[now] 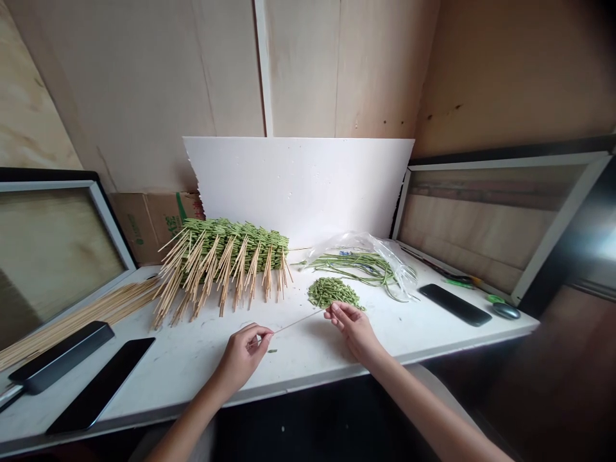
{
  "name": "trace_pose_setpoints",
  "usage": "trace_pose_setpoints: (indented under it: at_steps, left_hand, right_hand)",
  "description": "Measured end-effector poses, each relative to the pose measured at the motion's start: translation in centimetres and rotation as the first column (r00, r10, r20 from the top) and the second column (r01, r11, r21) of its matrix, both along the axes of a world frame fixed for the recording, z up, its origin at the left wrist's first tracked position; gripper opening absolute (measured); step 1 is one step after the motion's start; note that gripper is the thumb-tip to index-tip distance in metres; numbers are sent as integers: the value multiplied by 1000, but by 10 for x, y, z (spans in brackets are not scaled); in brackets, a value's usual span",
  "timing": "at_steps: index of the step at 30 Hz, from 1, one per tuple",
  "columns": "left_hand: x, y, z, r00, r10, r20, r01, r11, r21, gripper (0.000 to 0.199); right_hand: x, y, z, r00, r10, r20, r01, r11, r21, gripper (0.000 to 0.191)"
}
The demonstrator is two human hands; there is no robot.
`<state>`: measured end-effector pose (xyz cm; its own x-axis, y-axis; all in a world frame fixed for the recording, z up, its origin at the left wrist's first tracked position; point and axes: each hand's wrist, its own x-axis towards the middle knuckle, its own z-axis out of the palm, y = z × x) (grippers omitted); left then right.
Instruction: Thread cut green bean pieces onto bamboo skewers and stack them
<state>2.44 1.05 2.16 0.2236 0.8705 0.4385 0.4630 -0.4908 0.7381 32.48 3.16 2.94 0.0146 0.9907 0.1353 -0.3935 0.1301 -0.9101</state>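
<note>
A thin bamboo skewer (pixel 299 320) stretches slantwise between my two hands over the white table. My left hand (pixel 242 357) pinches its lower left part between thumb and fingers. At the far end, the fingertips of my right hand (pixel 352 327) close around the skewer's tip; whether a bean piece is also between them is hidden. Just behind my right hand lies a heap of short-cut green bean pieces (pixel 332 290). One loose bean piece (pixel 272 351) rests on the table by my left thumb.
Skewers loaded with green bean pieces (pixel 235 234) are stacked at back left, sticks forward. Loose bamboo skewers (pixel 96 309), a black case (pixel 62 356) and a dark flat slab (pixel 103 385) lie left. Long beans (pixel 353 266) in clear plastic, a phone (pixel 455 304) and a mouse (pixel 506 310) are right.
</note>
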Motion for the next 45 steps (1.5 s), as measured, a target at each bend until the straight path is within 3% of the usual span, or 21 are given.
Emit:
trace_pose_setpoints:
  at_steps: [22, 36, 45]
  left_hand:
    - [0, 0, -2, 1000, 1, 2, -1, 999, -33, 27]
    - [0, 0, -2, 999, -16, -36, 17, 1000, 13, 27]
    - [1, 1, -2, 1000, -7, 13, 7, 1000, -5, 30]
  right_hand:
    - [2, -3, 3, 996, 71, -46, -71, 997, 2, 29]
    - [-1, -5, -4, 996, -51, 75, 48, 998, 46, 35]
    - [0, -4, 5, 1000, -13, -13, 13, 999, -30, 37]
